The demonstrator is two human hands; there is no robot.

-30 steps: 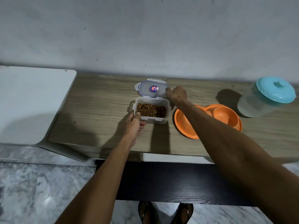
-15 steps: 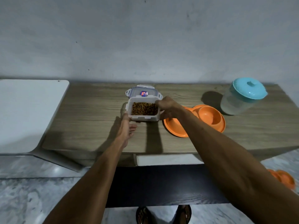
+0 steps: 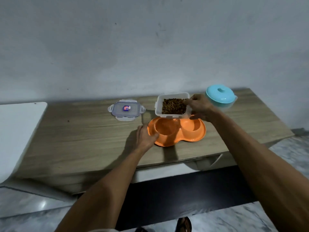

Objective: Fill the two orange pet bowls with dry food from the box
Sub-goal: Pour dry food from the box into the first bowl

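Wood-grain tabletop (image 3: 80, 141) runs along a grey plaster wall (image 3: 133, 47), and my double orange plastic pet dish (image 3: 177, 131) sits on it toward the right, both of its round bowls bare of food. Just behind and above the dish I hold the clear rectangular plastic box (image 3: 173, 104), lidless and well filled with brown dry kibble (image 3: 173, 106); its near edge hangs over the back rim of the dish, above the left bowl. My right hand (image 3: 200, 108) grips the box by its right wall, fingers curled over the rim and thumb underneath. My left hand (image 3: 145, 136) rests at the left rim of the dish, thumb hooked over the orange edge and fingers loosely spread on the wood.

To the left of the box, apart from it, the clear snap-lock lid (image 3: 126, 110) with a small blue and red sticker lies flat on the table. Behind my right hand stands a translucent jar with a turquoise knobbed lid (image 3: 219, 95). A white rounded panel (image 3: 16, 134) adjoins the table's left end. Below the table edge lie a dark shelf (image 3: 184, 195) and marbled floor (image 3: 33, 223).
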